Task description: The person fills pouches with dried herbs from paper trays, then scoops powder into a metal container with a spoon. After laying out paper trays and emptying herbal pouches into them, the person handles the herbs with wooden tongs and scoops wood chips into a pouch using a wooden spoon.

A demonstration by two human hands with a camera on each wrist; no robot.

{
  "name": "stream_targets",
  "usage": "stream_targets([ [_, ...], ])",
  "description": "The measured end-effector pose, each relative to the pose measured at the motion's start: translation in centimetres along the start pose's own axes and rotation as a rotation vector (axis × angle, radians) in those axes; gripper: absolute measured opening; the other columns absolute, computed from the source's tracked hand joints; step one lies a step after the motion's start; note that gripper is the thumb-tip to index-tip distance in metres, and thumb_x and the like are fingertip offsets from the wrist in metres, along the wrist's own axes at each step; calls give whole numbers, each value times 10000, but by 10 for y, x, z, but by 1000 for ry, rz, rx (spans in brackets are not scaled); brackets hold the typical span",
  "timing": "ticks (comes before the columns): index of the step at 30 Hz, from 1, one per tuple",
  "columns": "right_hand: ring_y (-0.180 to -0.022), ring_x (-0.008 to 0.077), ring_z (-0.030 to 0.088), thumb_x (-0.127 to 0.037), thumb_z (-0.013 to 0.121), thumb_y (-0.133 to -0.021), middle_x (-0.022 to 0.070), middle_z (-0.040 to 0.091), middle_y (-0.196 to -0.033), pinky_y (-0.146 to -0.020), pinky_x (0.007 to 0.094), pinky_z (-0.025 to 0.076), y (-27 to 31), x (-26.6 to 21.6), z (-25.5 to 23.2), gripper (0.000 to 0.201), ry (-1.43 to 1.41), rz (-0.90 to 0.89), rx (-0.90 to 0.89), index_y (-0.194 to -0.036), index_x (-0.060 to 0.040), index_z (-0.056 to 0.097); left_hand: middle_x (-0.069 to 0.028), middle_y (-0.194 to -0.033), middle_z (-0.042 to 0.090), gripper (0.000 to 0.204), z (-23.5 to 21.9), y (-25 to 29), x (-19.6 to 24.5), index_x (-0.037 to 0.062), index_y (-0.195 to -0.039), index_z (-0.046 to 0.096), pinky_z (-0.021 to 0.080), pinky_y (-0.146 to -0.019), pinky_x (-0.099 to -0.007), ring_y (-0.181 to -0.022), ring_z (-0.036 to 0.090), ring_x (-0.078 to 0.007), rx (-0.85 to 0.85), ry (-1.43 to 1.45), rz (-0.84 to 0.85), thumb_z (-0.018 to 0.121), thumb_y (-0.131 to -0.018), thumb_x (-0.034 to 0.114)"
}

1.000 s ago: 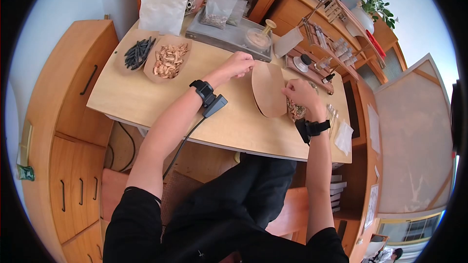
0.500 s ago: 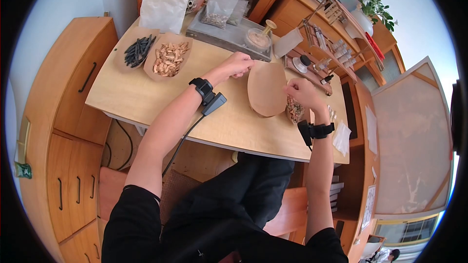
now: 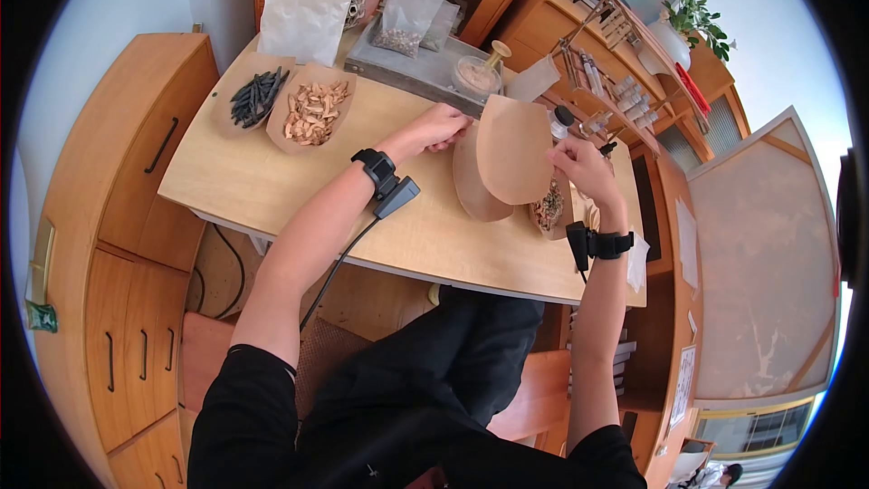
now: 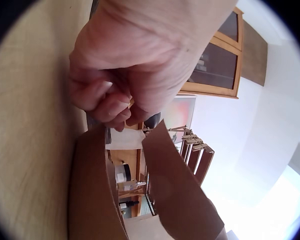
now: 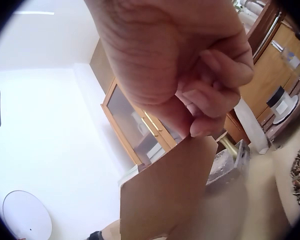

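In the head view my left hand (image 3: 437, 129) is at the far tip of the lower brown paper tray (image 3: 473, 186), its fingers curled at the edge; in the left wrist view that tray (image 4: 92, 190) meets the fingertips. My right hand (image 3: 587, 170) pinches the right edge of a second paper tray (image 3: 514, 149), raised and tilted above the first, with a gap between them. The right wrist view shows thumb and fingertips on the raised tray's (image 5: 165, 192) corner. A tray of mixed dried bits (image 3: 548, 208) lies below my right hand, partly hidden.
Dark sticks (image 3: 258, 98) and pale dried slices (image 3: 315, 112) fill two paper trays at the back left. Behind are a large zip bag (image 3: 308, 14), a grey tray (image 3: 407, 65) bearing small bags and a round container (image 3: 477, 75), and a wooden rack (image 3: 597, 81) with bottles.
The paper trays, nested together earlier, have come apart: the upper one has moved up and right with my right hand. My left hand has stayed nearly in place.
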State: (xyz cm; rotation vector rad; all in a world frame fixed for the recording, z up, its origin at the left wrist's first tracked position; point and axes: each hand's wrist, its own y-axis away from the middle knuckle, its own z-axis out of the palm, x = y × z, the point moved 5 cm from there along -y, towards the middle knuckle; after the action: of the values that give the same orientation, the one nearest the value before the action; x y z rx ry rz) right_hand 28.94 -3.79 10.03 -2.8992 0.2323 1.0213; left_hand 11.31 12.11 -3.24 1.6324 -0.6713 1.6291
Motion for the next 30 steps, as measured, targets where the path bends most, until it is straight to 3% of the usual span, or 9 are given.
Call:
stream_targets([
  [10, -632, 44, 469, -189, 611, -949, -36, 538, -680, -574, 219, 367, -18, -37, 15, 228, -57, -40, -41, -795, -20, 596, 38, -550, 460, 261, 12, 8, 10, 77, -788, 594, 281, -381, -238, -431, 406, -59, -80, 61, 133, 493, -976, 228],
  [13, -633, 43, 469, -192, 611, -956, -34, 540, -687, -572, 220, 367, -11, -24, 19, 228, -115, -34, -109, -807, -20, 598, 31, -550, 467, 279, 2, 3, 4, 70, -778, 587, 284, -379, -238, -428, 419, -68, -11, 32, 139, 511, -975, 252],
  [15, -630, 60, 479, -185, 613, -947, -18, 552, -679, -571, 232, 378, -6, -13, 20, 246, -120, -14, -105, -782, -4, 595, 24, -623, 500, 178, -3, -2, 1, 62, -962, 571, 286, -384, -223, -442, 419, -47, 54, 33, 114, 529, -961, 235],
  [16, -627, 77, 489, -178, 615, -939, -3, 564, -672, -571, 243, 389, -2, -7, 19, 265, -128, 5, -95, -756, 12, 592, 24, -623, 500, 178, -1, 0, 2, 62, -962, 571, 286, -384, -223, -442, 419, -47, 46, 36, 111, 529, -961, 235],
  [18, -624, 76, 491, -177, 614, -938, -4, 566, -669, -570, 247, 397, 1, 10, 22, 261, -127, 27, -101, -760, 13, 593, 28, -616, 483, 208, -7, 3, 3, 59, -943, 552, 277, -388, -221, -443, 412, -48, 197, 58, 48, 536, -957, 266],
  [26, -585, 114, 554, -252, 634, -912, 49, 617, -619, -564, 292, 442, 8, 50, 37, 302, 36, 75, -54, -787, 22, 660, 36, -636, 471, 265, 0, 8, 3, 63, -1030, 515, 270, -390, -215, -456, 407, -37, 71, 15, 1, 562, -958, 313],
  [30, -585, 109, 553, -272, 652, -901, 54, 625, -624, -565, 299, 447, 17, 67, 9, 311, 94, 121, 49, -806, 24, 667, 40, -644, 472, 310, 4, 9, 2, 68, -1078, 498, 275, -391, -214, -462, 405, -34, 33, -27, -23, 608, -944, 325],
])
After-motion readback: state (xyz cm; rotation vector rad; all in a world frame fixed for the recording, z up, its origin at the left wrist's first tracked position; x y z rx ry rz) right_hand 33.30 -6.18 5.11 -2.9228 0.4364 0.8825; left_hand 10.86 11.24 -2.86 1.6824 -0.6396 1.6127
